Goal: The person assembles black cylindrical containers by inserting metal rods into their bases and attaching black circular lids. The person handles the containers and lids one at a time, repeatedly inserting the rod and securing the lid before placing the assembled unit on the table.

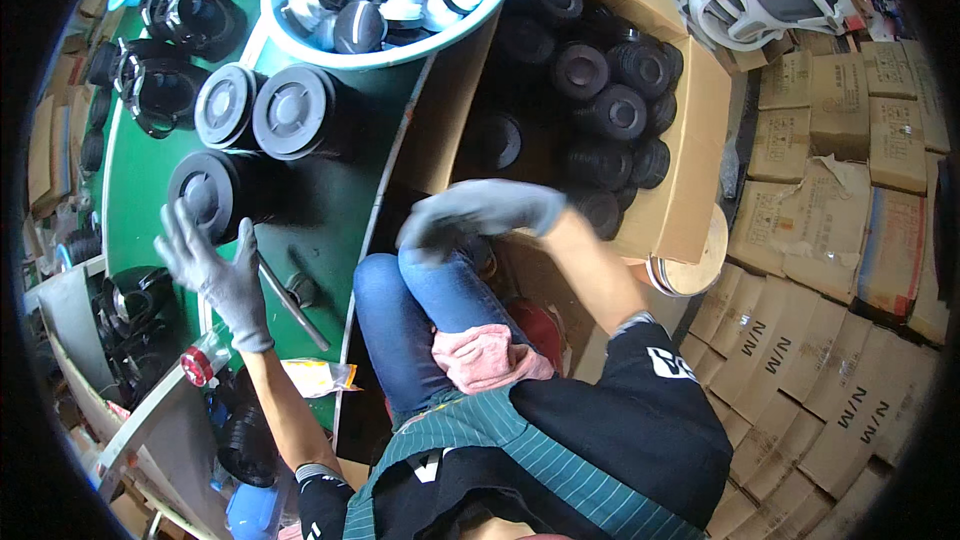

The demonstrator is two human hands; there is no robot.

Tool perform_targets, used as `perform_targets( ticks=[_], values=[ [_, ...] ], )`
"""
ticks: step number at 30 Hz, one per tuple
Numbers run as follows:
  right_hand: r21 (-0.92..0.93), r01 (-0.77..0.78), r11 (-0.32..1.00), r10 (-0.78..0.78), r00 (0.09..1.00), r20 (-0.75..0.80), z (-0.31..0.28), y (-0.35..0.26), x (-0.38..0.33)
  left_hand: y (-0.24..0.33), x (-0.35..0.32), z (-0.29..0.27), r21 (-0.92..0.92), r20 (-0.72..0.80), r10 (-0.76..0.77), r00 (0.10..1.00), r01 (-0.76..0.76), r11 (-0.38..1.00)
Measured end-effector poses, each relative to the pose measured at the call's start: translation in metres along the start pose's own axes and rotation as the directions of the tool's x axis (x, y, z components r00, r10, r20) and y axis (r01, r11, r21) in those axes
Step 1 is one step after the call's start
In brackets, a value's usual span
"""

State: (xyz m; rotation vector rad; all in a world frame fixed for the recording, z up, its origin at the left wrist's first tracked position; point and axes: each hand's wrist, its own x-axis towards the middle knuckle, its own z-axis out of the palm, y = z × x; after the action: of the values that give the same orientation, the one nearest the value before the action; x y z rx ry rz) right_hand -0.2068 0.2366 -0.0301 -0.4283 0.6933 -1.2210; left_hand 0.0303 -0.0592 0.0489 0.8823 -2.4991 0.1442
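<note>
My left hand (pixel 220 275), in a grey glove, is open with its fingers spread over the green table (pixel 330 200). Its fingertips overlap the lower edge of a black round lidded part (pixel 203 192); whether they touch it I cannot tell. Two similar round parts (pixel 292 112) stand just beyond. Below them, beside the hand, a thin metal rod (pixel 290 300) lies near a small dark knob (pixel 300 287). My right hand (pixel 480 218), also gloved, is smeared by motion above my knees, beside a carton (pixel 690 140). Its fingers are too blurred to read.
Several black ridged round parts (pixel 620 112) fill the carton. A light blue basin (pixel 390 58) of white and black pieces stands at the table's far end. Black parts (pixel 165 90) line the table's left. Stacked cartons (pixel 800 350) rise on the right. A pink cloth (pixel 485 357) lies on my lap.
</note>
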Motion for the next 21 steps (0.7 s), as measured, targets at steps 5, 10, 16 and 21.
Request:
perform_targets(
  ticks=[5, 10, 16, 21],
  values=[
    [0.35, 0.3, 0.887, -0.01, 0.772, -0.636, -0.208, 0.089, -0.142, 0.134, 0.011, -0.002, -0.368, -0.123, 0.35, 0.929, -0.37, 0.853],
    [0.655, 0.362, 0.664, 0.553, 0.353, -0.755, -0.273, 0.126, -0.062, 0.236, -0.032, 0.089, -0.633, 0.348, 0.719, 0.601, -0.415, 0.653],
    [0.521, 0.445, 0.729, 0.387, 0.36, -0.849, -0.318, 0.129, 0.005, 0.173, 0.013, 0.109, -0.423, 0.114, 0.859, 0.498, -0.758, 0.496],
    [0.451, 0.439, 0.777, 0.355, 0.285, -0.89, -0.325, 0.112, -0.001, 0.105, -0.004, 0.097, -0.418, 0.198, 0.85, 0.489, -0.742, 0.524]
  ],
)
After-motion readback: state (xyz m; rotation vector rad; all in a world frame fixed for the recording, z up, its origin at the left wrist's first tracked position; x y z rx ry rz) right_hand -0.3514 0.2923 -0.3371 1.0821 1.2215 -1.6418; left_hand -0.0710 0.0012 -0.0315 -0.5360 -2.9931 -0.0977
